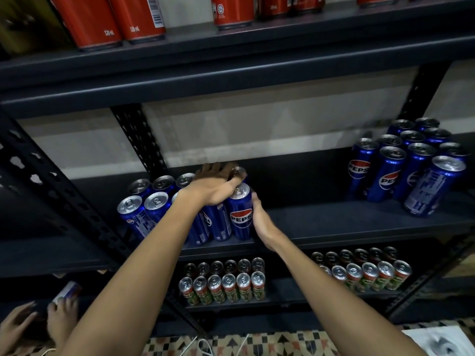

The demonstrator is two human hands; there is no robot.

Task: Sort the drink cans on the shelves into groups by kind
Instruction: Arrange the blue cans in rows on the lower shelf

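My left hand [218, 183] lies flat on the left blue cans [180, 206]; my right hand [259, 217], open, presses the front can [240, 214]. A second blue cluster [408, 163] sits well apart (still unmerged, I judge); lower green cans [223, 286] look grouped.

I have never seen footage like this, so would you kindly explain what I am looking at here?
There is no machine: one camera worn on a person's head looks forward and down at their two bare arms reaching into a dark metal rack. The left hand rests on top of a cluster of blue Pepsi cans on the middle shelf. The right hand lies open against the side of the front can, not wrapped around it. A second Pepsi group stands at the right. Red cans are above, green-and-red cans below. Another person's hands show at the bottom left.
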